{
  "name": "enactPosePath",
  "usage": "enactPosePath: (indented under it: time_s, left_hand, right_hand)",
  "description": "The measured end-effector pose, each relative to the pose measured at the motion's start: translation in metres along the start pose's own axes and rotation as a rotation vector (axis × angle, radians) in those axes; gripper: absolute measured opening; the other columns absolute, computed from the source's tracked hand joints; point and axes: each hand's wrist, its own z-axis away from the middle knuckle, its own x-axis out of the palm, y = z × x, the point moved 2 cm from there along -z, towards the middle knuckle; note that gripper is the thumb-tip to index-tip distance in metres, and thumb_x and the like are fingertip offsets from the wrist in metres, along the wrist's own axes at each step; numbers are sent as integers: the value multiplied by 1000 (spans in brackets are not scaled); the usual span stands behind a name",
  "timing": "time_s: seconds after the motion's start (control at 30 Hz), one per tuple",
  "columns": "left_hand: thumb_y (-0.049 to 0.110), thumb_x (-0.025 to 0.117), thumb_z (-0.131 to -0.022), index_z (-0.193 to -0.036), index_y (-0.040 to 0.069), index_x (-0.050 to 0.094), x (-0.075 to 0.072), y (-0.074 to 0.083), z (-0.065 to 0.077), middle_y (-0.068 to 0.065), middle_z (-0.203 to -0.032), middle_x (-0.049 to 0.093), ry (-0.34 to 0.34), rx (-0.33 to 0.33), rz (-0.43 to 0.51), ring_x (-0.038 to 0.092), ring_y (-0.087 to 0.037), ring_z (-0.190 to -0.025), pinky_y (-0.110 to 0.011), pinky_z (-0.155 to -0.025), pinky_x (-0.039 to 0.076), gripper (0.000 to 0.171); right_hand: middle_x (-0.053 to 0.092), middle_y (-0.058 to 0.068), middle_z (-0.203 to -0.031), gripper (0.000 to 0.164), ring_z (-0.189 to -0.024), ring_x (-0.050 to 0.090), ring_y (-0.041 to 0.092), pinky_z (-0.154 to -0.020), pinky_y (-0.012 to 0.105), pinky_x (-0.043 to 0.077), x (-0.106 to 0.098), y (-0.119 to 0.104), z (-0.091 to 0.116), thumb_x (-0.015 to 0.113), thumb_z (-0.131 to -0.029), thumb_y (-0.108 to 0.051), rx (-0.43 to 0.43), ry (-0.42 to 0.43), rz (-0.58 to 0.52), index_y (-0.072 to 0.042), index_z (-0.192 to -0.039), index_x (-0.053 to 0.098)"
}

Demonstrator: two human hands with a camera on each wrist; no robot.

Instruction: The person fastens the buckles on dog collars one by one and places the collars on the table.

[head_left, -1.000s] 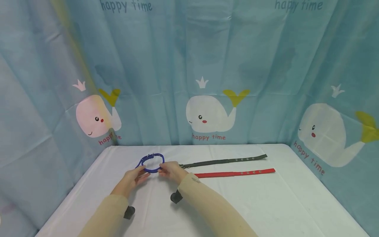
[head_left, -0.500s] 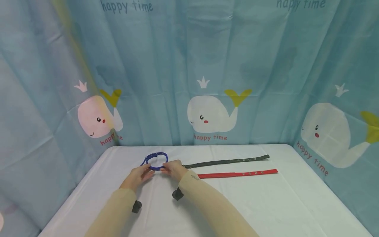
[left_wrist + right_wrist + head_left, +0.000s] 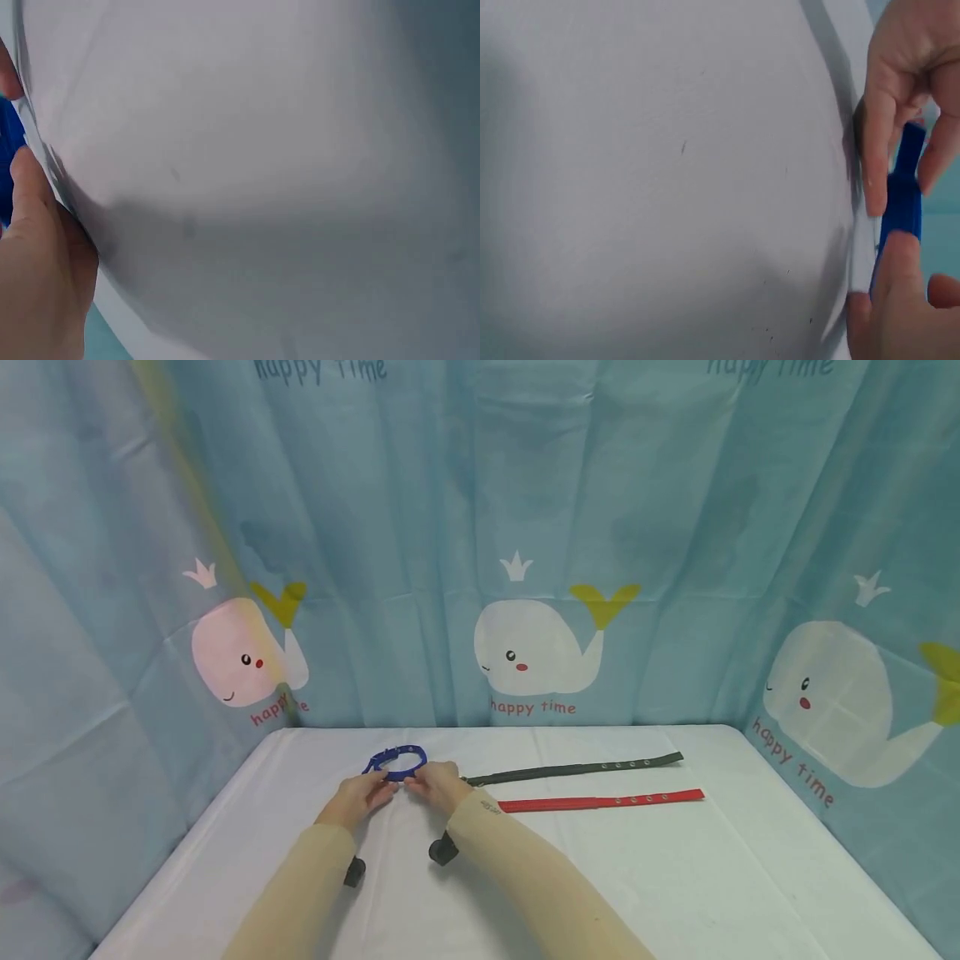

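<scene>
Both hands on the blue strap [image 3: 402, 776] here, and it stands in a rounded loop, left of centre and close to the far edge of the white tabletop [image 3: 675, 877]; its buckle and eyelets show on the far side of the loop, and whether the loop touches the cloth, I cannot tell; the left hand [image 3: 363, 799] has the near left of the loop pinched between thumb and fingers; opposite, the right hand [image 3: 438, 787] pinches the near right, and from the right wrist the thumb shows pressed flat along the blue band, the 2 hands just beside each other; over to the right, 2 more straps lie stretched out; the dark green strap [image 3: 562, 771] runs from beside the right hand towards the far right corner, stopping well short of it, with 4 eyelets near its free end; the red strap [image 3: 577, 803] lies nearer the front edge, roughly alongside it, its left end hidden behind the right sleeve [image 3: 525, 868]; beyond the far edge hangs a blue curtain [image 3: 420, 527], 3 cartoon whales across it
</scene>
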Motion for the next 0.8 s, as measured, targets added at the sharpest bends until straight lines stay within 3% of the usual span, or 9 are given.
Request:
enactPosePath:
  time_s: [0.07,0.13,0.27,0.37,0.5,0.8]
  left_hand:
    - [1,46,-100,-143,-16,27,3,0,1,-34,-123,54,-21,6,18,68,-20,-88,-32,-94,47,51]
    - [0,41,-101,-145,-17,21,6,0,1,-35,-141,40,-50,11,44,62,-27,-109,-34,-100,42,51]
    - [-2,34,-100,-148,-14,9,11,-1,0,-31,-151,26,-71,13,102,36,-32,-137,-36,-107,34,55]
    - [-3,32,-100,-149,-11,6,14,-2,-1,-28,-153,23,-65,6,139,29,-31,-141,-39,-110,29,56]
    - [-2,29,-101,-149,-13,7,14,-4,2,-26,-155,17,-57,2,164,25,-31,-143,-42,-112,24,54]
    - [5,31,-101,-150,-10,9,8,-5,25,-25,-156,17,-96,14,132,26,-33,-142,-43,-113,22,55]
  right_hand:
    - [55,34,-115,61,-105,64,36,-86,32,53,0,0,0,48,-85,21,-28,-17,-29,19,-142,24]
    - [53,36,-121,60,-107,62,37,-87,33,52,-1,1,-1,46,-84,22,-57,-31,-28,21,-140,26]
    - [48,33,-134,57,-105,62,34,-86,33,53,-6,-1,-2,43,-81,23,-133,-25,24,20,-138,34]
    - [40,29,-144,57,-108,60,33,-88,34,52,-10,-5,-2,41,-83,21,-164,-14,34,16,-140,36]
    - [33,27,-149,57,-117,55,36,-94,36,49,-17,-13,3,40,-88,18,-136,-29,12,13,-143,32]
    - [39,31,-143,44,-116,59,33,-91,33,50,-35,-31,12,46,-98,4,-88,-27,-9,11,-141,39]
